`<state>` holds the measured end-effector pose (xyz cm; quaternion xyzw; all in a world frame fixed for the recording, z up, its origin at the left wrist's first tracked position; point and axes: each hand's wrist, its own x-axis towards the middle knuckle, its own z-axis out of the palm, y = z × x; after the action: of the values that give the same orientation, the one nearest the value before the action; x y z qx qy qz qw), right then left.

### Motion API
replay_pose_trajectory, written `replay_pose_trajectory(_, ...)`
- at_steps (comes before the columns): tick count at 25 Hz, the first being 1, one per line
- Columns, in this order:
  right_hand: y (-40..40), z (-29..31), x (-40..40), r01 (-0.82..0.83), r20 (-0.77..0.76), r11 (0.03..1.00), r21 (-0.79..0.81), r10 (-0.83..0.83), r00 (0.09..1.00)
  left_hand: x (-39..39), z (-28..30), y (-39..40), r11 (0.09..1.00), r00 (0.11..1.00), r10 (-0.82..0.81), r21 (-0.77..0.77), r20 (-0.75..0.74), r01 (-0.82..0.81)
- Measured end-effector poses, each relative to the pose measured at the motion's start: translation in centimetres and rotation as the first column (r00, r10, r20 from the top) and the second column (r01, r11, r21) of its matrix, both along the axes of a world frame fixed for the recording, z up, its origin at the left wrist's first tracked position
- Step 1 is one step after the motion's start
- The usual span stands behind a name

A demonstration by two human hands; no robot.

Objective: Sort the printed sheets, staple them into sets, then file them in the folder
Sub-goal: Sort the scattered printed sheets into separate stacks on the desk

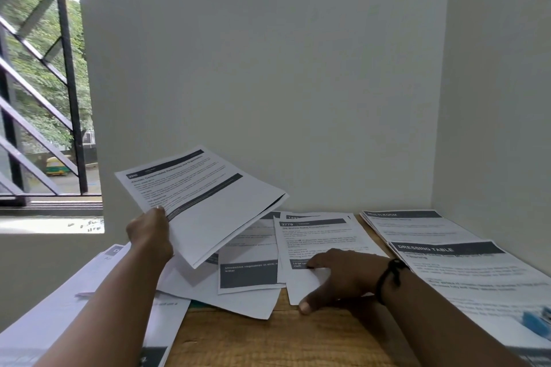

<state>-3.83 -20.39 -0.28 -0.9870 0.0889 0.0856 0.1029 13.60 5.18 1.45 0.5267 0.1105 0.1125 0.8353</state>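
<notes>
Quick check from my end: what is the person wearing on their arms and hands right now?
Both forearms are bare, with no sleeves in view and no gloves on either hand. The right hand has a black cord-like band around its wrist, with a small knot or bead on it. The left hand and its wrist carry nothing visible.

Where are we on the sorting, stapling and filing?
Still sorting. Partly done: stacks lie at right, topped by the DRESSING TABLE sheet. In hand: the left hand lifts a sheaf of sheets; the right hand presses sheet 3779. Left: loose papers unsorted, blue stapler-like object untouched, no folder visible.
</notes>
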Motion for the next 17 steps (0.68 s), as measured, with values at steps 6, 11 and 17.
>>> replay_pose_trajectory(6,0.2,0.4,-0.6,-0.026,0.091,1.000,0.007,0.026,0.996,-0.2,-0.2,-0.6,0.995,0.998,-0.048,0.086,0.028,0.046)
replay_pose_trajectory(11,0.0,0.1,-0.1,0.027,0.142,0.999,0.025,-0.030,0.989,-0.6,0.0,-0.6,0.995,0.998,-0.064,0.076,0.028,0.061)
replay_pose_trajectory(17,-0.8,-0.7,0.8,0.097,0.291,0.995,0.028,-0.101,0.951,-0.9,0.1,-0.3,0.997,0.998,-0.025,0.070,0.050,0.022)
